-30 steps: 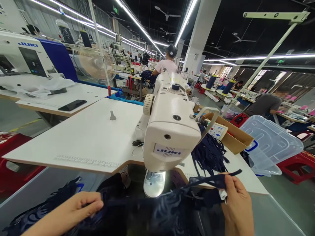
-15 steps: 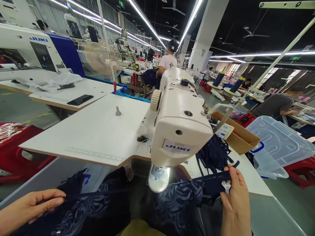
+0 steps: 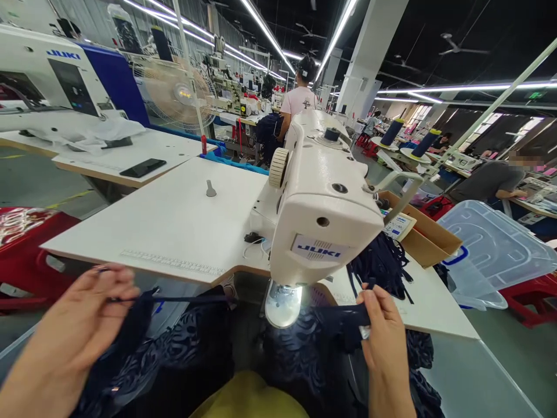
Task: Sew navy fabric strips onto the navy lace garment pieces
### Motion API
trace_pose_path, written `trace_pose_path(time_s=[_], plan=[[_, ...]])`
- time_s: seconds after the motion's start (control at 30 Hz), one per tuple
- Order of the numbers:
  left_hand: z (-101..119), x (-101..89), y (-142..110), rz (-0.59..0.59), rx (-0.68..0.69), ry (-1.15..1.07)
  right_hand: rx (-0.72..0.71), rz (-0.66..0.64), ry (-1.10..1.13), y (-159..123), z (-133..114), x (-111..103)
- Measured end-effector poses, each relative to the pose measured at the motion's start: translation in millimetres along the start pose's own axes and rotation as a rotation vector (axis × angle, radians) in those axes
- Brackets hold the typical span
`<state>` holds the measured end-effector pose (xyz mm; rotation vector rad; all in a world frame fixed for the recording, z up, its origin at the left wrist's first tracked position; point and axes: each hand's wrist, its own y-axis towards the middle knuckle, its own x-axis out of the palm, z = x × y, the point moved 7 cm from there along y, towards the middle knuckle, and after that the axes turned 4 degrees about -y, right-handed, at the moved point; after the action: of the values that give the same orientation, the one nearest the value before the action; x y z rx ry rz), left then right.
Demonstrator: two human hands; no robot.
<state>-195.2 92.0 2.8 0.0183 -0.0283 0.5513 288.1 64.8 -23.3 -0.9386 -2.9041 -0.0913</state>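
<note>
A navy garment (image 3: 296,348) with a wavy, lace-like pattern hangs below the head of the white sewing machine (image 3: 326,215), lit by its lamp. My right hand (image 3: 385,337) is closed on the garment's dark band, right of the machine head; a small white label shows by the fingers. My left hand (image 3: 93,316), off the table's left front edge, pinches a thin navy strap (image 3: 191,299) that runs right toward the machine. More patterned navy fabric (image 3: 187,342) lies under the strap over my lap. The needle area is hidden behind the machine head.
A heap of navy straps (image 3: 383,261) lies on the table right of the machine. Beyond are a cardboard box (image 3: 426,238) and a clear plastic lid (image 3: 491,249). On the left are a metal piece (image 3: 210,188), a phone (image 3: 143,168) and a red stool (image 3: 35,249).
My left hand has risen and moved right, still pinching the strap. My right hand has moved left toward the machine, drawing the band with it. The view has shifted slightly.
</note>
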Motion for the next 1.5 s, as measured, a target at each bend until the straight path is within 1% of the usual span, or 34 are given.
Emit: trace_pose_path(time_s=[0.07,0.1,0.13,0.17,0.2,0.23,0.27,0.33,0.43,0.5,0.53,0.6,0.63,0.67,0.7,0.77,0.9,1.1,1.17,1.27,1.3,1.33,1.4,1.43,1.5], plan=[[-8.4,40.4,-29.6,-0.172,-0.063,-0.039,-0.055,-0.137,-0.198,-18.5,-6.3,24.3],[-13.4,63.9,-47.0,-0.304,-0.110,-0.042,-0.124,-0.223,-0.291,-29.1,-12.1,38.1],[-19.6,92.0,-68.4,-0.531,-0.179,-0.022,-0.220,-0.315,-0.366,-40.5,-19.1,52.5],[-22.7,110.1,-85.4,-0.632,-0.205,-0.002,-0.338,-0.404,-0.418,-52.6,-26.9,66.2],[-24.8,124.7,-99.7,-0.709,-0.216,0.028,-0.456,-0.482,-0.452,-64.6,-33.7,78.3],[-24.8,137.4,-112.0,-0.795,-0.190,0.082,-0.567,-0.543,-0.475,-75.8,-39.1,88.0],[-23.6,145.4,-119.8,-0.831,-0.148,0.136,-0.662,-0.582,-0.499,-85.1,-42.6,95.3],[-18.4,154.6,-127.9,-0.859,-0.022,0.247,-0.814,-0.591,-0.574,-97.6,-45.2,103.6],[-5.1,156.9,-129.1,-0.795,0.236,0.362,-1.017,-0.496,-0.753,-108.5,-45.5,107.9],[5.8,156.3,-132.2,-0.750,0.472,0.426,-1.110,-0.429,-0.846,-113.3,-45.8,109.3],[11.1,156.1,-136.0,-0.736,0.607,0.463,-1.133,-0.405,-0.867,-114.7,-46.2,109.7],[19.8,155.8,-147.0,-0.721,0.881,0.536,-1.125,-0.381,-0.868,-114.7,-47.0,110.1],[22.1,155.7,-152.4,-0.723,0.990,0.570,-1.102,-0.376,-0.852,-113.4,-47.1,109.9],[23.3,155.7,-156.4,-0.723,1.069,0.602,-1.075,-0.374,-0.829,-111.7,-47.2,109.5],[23.8,155.7,-158.9,-0.723,1.119,0.628,-1.053,-0.376,-0.803,-110.0,-46.9,109.0],[23.8,155.8,-159.9,-0.722,1.147,0.658,-1.029,-0.394,-0.751,-107.2,-45.9,107.8],[23.2,154.3,-160.0,-0.677,1.186,0.648,-0.984,-0.504,-0.671,-102.4,-40.0,106.0],[19.0,153.9,-161.0,-0.621,1.231,0.631,-0.889,-0.611,-0.675,-101.3,-33.3,107.1],[21.4,154.1,-164.5,-0.587,1.291,0.647,-0.880,-0.590,-0.681,-103.1,-33.2,107.8],[24.0,153.4,-171.6,-0.527,1.405,0.694,-0.927,-0.459,-0.725,-105.5,-35.4,106.1],[23.1,153.1,-173.3,-0.518,1.430,0.715,-0.931,-0.446,-0.742,-105.8,-35.0,106.3],[21.1,152.8,-173.9,-0.518,1.440,0.736,-0.922,-0.467,-0.754,-105.8,-33.7,107.3],[15.4,151.6,-172.9,-0.524,1.431,0.771,-0.890,-0.587,-0.751,-106.0,-31.0,109.9],[13.1,150.4,-171.8,-0.519,1.423,0.776,-0.852,-0.663,-0.736,-105.3,-29.4,110.5],[9.9,148.7,-169.7,-0.528,1.399,0.762,-0.728,-0.780,-0.705,-101.0,-25.5,108.5]])
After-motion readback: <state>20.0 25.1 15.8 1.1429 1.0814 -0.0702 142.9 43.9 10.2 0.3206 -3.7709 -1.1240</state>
